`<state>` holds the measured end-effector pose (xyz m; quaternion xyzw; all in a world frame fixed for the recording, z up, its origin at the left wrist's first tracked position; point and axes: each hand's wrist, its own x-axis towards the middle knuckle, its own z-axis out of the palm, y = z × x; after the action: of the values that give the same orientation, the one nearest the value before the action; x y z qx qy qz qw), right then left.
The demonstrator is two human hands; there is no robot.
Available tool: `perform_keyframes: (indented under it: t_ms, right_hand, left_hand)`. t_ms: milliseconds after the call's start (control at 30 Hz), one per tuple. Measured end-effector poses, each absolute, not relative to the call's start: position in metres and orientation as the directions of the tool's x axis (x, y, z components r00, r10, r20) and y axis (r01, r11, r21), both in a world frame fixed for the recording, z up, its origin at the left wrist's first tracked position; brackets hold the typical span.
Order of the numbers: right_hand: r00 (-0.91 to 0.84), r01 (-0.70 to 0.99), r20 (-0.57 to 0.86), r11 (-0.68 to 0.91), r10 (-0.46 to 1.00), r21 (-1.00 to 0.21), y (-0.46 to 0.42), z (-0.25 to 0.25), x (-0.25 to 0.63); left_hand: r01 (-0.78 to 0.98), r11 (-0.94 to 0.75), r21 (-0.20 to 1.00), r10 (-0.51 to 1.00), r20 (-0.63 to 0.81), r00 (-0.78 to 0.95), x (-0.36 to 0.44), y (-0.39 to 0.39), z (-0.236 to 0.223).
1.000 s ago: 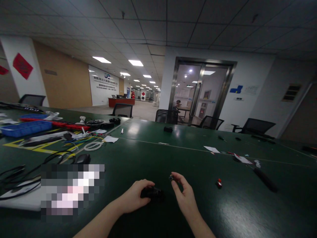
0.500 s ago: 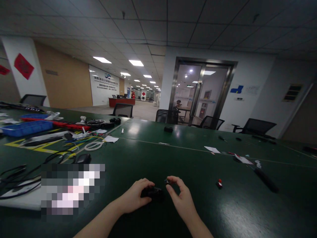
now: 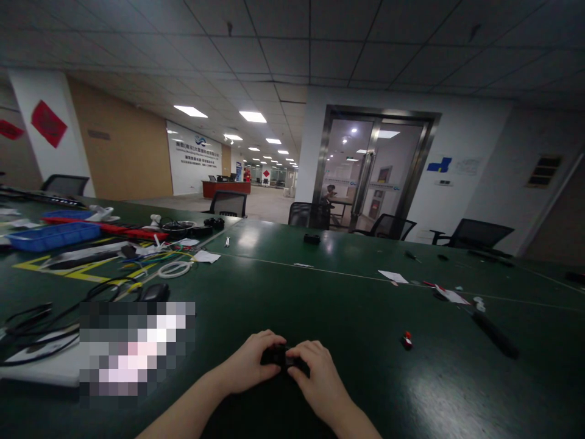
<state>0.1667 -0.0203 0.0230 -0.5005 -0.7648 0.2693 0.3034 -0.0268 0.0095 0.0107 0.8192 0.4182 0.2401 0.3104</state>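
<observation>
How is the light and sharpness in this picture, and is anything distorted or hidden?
Head view: dim overall; ceiling lights glare on the green table; wide-angle lens bends the edges; a pixelated patch hides something; the black part between left hand and right hand is too dark for detail.

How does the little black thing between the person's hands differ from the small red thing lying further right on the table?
The black part is dark and gripped between the left hand and right hand; the red piece is bright and lies untouched. The black part looks larger than the red piece. The black part is half hidden by fingers; the red piece shows whole. Both sit on the green table.
</observation>
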Motion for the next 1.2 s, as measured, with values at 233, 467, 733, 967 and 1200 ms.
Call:
perform_keyframes:
  t_ms: [233, 467, 733, 967, 1200]
  right_hand:
    - [-0.335, 0.645, 0.223, 0.395, 0.916, -0.655, -0.0188, 0.0196, 0.1670]
    - [-0.337, 0.640, 0.213, 0.390, 0.917, -0.662, -0.0206, 0.0221, 0.1673]
    - [-0.355, 0.666, 0.205, 0.401, 0.912, -0.629, -0.0225, 0.0228, 0.1680]
    - [-0.369, 0.664, 0.186, 0.398, 0.911, -0.633, -0.0224, 0.0229, 0.1673]
    - [-0.375, 0.722, 0.125, 0.374, 0.919, -0.582, -0.0213, 0.0233, 0.1660]
  left_hand:
    - [0.548, -0.465, 0.695, 0.835, 0.139, 0.532, -0.0267, 0.0103, 0.0077]
    - [0.545, -0.458, 0.702, 0.836, 0.132, 0.532, -0.0269, 0.0112, 0.0061]
    - [0.547, -0.450, 0.706, 0.840, 0.126, 0.528, -0.0253, 0.0086, 0.0100]
    - [0.562, -0.433, 0.705, 0.843, 0.096, 0.530, -0.0251, 0.0079, 0.0141]
    - [0.554, -0.441, 0.706, 0.843, 0.113, 0.526, -0.0246, 0.0095, 0.0077]
